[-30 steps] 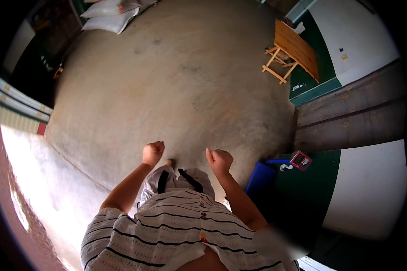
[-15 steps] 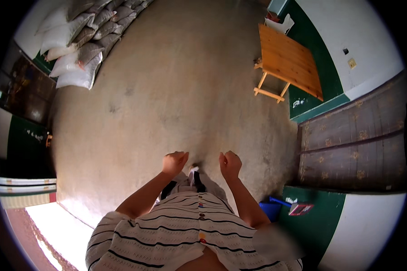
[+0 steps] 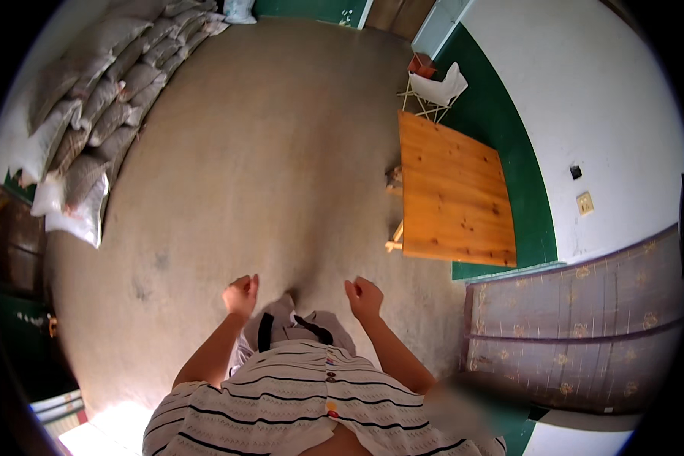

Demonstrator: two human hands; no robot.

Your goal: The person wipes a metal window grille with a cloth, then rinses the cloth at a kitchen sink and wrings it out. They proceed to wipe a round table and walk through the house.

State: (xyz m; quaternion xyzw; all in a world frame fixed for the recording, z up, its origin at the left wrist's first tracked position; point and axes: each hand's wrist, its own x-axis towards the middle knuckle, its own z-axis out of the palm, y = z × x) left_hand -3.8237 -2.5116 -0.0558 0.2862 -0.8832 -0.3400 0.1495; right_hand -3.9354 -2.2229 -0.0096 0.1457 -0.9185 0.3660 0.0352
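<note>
Both my hands hang in the air in front of my body, above the bare concrete floor (image 3: 281, 152). My left hand (image 3: 241, 296) is curled into a loose fist, with nothing showing in it. Level with it and apart from it, my right hand (image 3: 365, 297) is also closed, its thumb side turned inward and no object visible. Neither hand touches anything. Nearest to the right hand stands a wooden folding table (image 3: 460, 194) with an orange-brown top, off to the right and ahead.
Filled sacks (image 3: 118, 95) are piled along the left wall. Beyond the table are a white folding chair (image 3: 441, 87) and a reddish box (image 3: 422, 65). A patterned curtain (image 3: 570, 327) hangs at the right. Bright light falls through an opening (image 3: 114, 433) at the lower left.
I have moved forward: table and sacks now appear lower and nearer, and the far wall has come into view. My hands stay closed, now a little farther left in the picture.
</note>
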